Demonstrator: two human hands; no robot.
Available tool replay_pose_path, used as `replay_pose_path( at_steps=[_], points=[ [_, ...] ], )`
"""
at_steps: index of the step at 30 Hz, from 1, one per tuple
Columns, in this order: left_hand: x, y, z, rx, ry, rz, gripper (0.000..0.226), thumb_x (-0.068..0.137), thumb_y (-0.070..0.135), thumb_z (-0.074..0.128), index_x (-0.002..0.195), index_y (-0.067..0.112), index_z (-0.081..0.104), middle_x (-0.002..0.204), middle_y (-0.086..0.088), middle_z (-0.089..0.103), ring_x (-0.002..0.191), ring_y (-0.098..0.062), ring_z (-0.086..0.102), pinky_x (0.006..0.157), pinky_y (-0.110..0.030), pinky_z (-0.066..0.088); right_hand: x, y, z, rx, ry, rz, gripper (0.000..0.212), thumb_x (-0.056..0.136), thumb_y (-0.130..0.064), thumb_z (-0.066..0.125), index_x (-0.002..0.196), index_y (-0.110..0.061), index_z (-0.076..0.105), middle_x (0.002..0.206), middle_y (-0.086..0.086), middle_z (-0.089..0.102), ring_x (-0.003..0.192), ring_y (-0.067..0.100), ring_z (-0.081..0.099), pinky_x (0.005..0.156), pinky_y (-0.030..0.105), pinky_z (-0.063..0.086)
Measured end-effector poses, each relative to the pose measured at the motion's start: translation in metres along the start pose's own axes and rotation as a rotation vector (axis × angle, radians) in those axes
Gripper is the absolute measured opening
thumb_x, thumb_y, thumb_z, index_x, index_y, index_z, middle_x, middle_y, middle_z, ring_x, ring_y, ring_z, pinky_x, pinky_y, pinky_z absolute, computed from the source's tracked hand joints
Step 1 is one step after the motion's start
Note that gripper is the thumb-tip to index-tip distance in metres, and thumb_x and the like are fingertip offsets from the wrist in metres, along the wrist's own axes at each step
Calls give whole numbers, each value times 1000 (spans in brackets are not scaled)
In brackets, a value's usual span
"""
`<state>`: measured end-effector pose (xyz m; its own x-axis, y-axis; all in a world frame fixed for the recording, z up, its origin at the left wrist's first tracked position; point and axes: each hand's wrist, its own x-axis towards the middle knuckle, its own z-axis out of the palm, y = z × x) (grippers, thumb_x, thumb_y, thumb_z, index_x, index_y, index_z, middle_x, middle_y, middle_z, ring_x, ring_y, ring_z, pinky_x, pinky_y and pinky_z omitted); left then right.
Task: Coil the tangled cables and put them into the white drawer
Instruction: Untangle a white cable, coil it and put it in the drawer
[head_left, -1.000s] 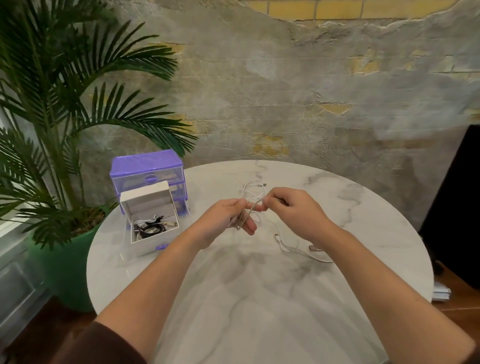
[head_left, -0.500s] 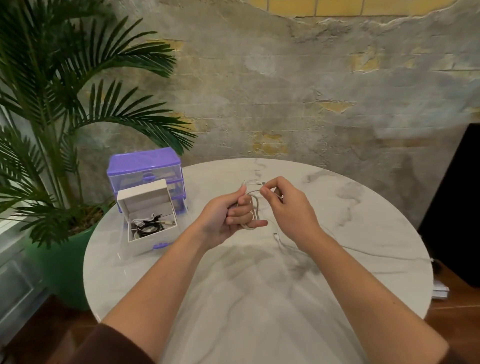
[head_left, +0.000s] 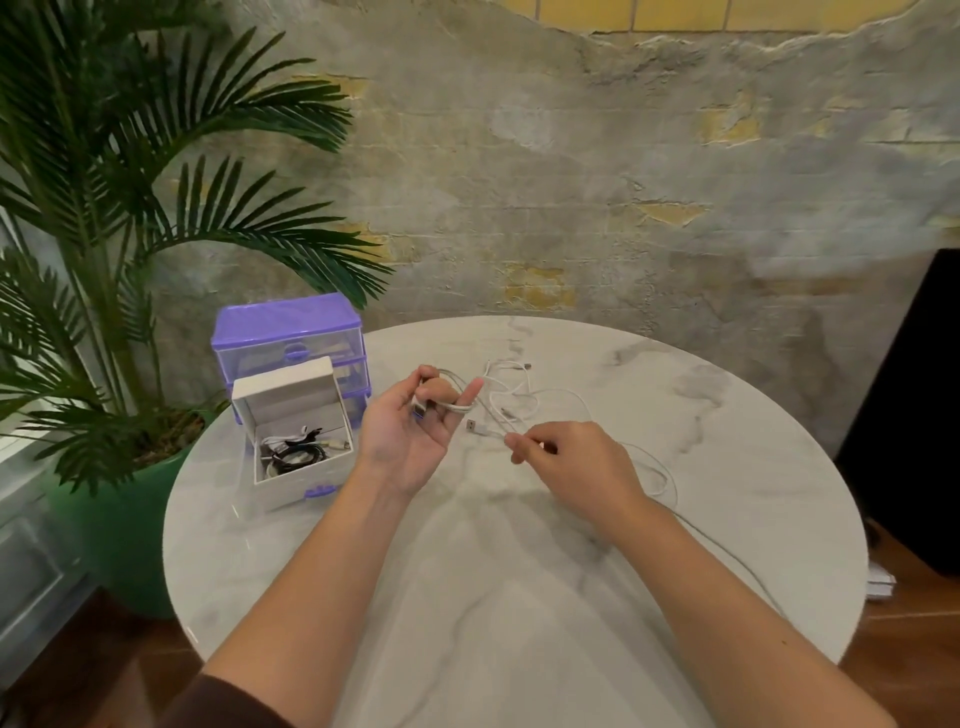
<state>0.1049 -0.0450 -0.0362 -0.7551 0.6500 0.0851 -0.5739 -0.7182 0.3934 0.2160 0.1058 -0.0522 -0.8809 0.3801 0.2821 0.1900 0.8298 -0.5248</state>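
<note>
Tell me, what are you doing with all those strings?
Those are charging cables, and a person is tidying them. The left hand holds a white cable looped around its fingers, and the right hand pinches the same cable farther along, ready to wind more. The rest of it lies loose and tangled on the round marble table. The white drawer stands open beside the left hand with some cables already inside.

Two bare forearms reach in from the bottom of the frame. A dark brown sleeve (head_left: 228, 701) covers the left upper arm at lower left; both hands wear nothing.
</note>
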Motion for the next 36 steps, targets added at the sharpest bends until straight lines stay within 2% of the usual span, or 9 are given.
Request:
replay_pose_path(
  at_steps=[3,10,13,15,18,21,25,31,36],
  points=[
    [1,-2,5,62,76,125,25,102,4,38,86,6,57,70,1,56,57,-12,63,78,-47,59,-4,-7,2,-77,-2,-39,50,90,-65,45,72,-26,70,55,-9,53,62,8,52,57,28,35],
    [15,-2,2,310,121,175,26,104,23,38,90,9,54,54,3,47,44,-10,48,92,-47,51,-8,-21,3,-211,-42,-274,37,96,-47,41,74,-20,56,62,-2,55,71,23,57,61,33,34],
    [15,-6,-9,461,95,180,29,104,26,35,98,6,55,75,-7,71,73,-23,72,92,-45,53,-8,-22,-1,-238,-97,-306,34,93,-41,39,88,-20,66,74,-2,65,77,23,60,67,33,44],
    [12,-9,-10,522,36,165,32,105,28,31,108,5,54,101,-12,74,97,-30,70,97,-44,50,-7,-23,-1,-226,-182,-297,35,91,-39,38,92,-22,68,81,-3,68,81,21,61,75,34,49],
    [8,-11,-7,643,-24,121,39,105,29,28,123,4,52,115,-11,70,104,-30,68,99,-41,48,-9,-28,-1,-242,-238,-323,33,90,-38,41,84,-19,67,74,-2,64,75,19,58,67,32,46],
    [5,-17,-11,907,-63,88,38,105,28,31,122,4,55,109,-12,72,99,-29,69,91,-34,52,-8,-35,-11,-237,-192,-331,31,88,-36,47,62,-21,51,59,-4,50,67,18,48,57,32,32],
    [1,-20,-11,1127,-81,32,38,104,27,34,118,5,62,92,-5,73,81,-17,69,78,-27,50,2,-33,-35,-157,-36,-248,29,88,-41,52,65,-23,55,58,-7,50,65,16,48,53,27,30],
    [-6,-21,-8,970,-176,-115,35,102,19,37,100,-3,64,66,-7,59,58,-19,55,98,-46,49,23,-16,-37,238,-74,-112,31,86,-50,65,74,-21,62,71,-9,63,69,12,57,69,37,48],
    [-6,-19,-13,826,-113,-214,32,99,20,45,79,3,63,60,-2,35,51,-16,36,96,-46,51,21,-10,-23,454,-138,-62,20,96,-30,56,83,-16,59,72,-8,55,67,7,47,65,27,37]
  ],
)
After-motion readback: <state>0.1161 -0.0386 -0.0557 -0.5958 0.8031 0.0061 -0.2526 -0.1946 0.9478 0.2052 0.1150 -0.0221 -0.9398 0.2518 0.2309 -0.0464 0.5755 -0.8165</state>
